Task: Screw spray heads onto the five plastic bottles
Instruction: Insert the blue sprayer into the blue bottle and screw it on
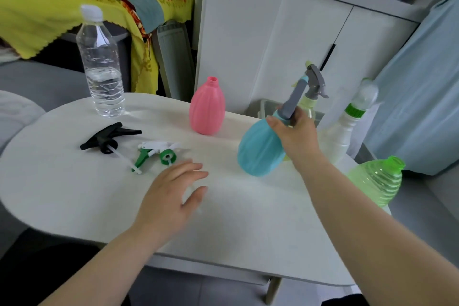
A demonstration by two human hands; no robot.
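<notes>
Holding the blue bottle [260,149] tilted by its neck in my right grip [295,129]; my left grip [171,196], released, hovers just beside the green spray head [156,154], nearer it.

Capped blue bottle [260,151] tilted; pink bottle [207,108] upright, uncapped.

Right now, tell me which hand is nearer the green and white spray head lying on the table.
Left. The left hand hovers open just beside the green and white spray head; the right hand is across the table, holding the blue bottle.
</notes>
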